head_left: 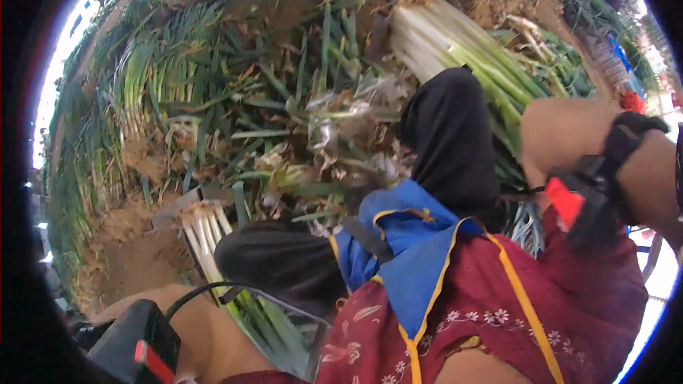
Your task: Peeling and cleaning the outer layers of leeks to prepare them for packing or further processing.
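My left hand is low on the left, beside a small bunch of leeks or large green onions with white stalks and roots at the far end. Its fingers are hidden, so I cannot make out a grip. My right hand is bent downward next to the green leaves of a big bundle of the same long white-stalked vegetable. Its fingers are out of sight beneath the hand. Each wrist carries a black strap and a black box with a red part. A flat grey blade-like piece lies by the small bunch's roots.
My bent knees in black trousers sit between the two bunches. Loose leaves and dry peelings litter the ground ahead. Rows of piled green stalks line the left. A blue cloth with yellow trim lies across my lap.
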